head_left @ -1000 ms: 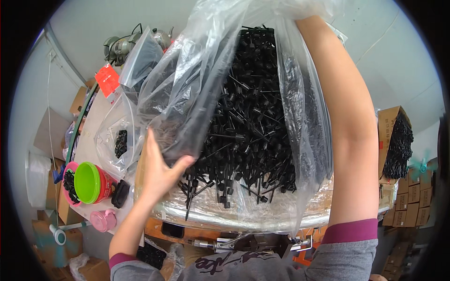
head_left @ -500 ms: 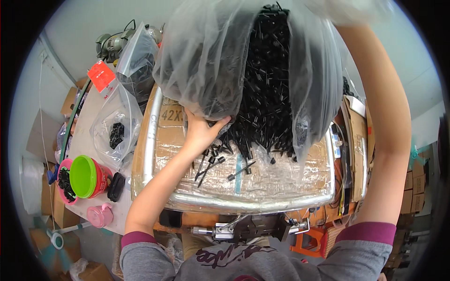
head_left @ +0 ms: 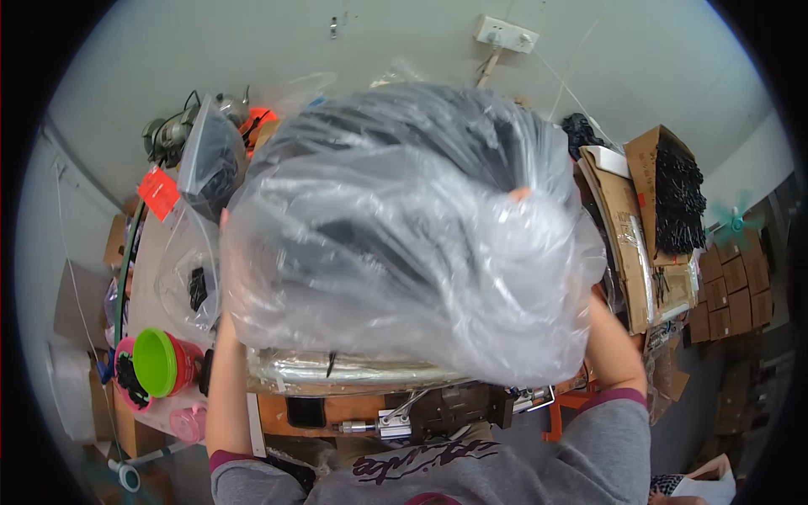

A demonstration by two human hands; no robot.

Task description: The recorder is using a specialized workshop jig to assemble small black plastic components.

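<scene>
A large clear plastic bag (head_left: 379,278) filled with black parts spreads across the taped carton in front of me, its loose film reaching toward my body. Up the bag's left edge runs my left hand (head_left: 235,290), seen dimly through the film, with a fingertip showing at the edge; it holds the bag's side. My right hand (head_left: 520,194) is mostly hidden by the film. Only a bit of finger shows where the folds gather, gripping the plastic. The carton's wrapped front edge (head_left: 362,372) shows below the bag, with a small black part on it.
To the left stand a green and red bucket (head_left: 154,364), a pink mug (head_left: 188,423) and a small bag of black parts (head_left: 189,286). A metal clamp fixture (head_left: 396,423) lies along the near edge. At right, an open carton (head_left: 673,194) holds black parts.
The bag stood open with black parts showing; now its film is drawn down over them toward me. My right hand came down from high up, and my left moved left and outward.
</scene>
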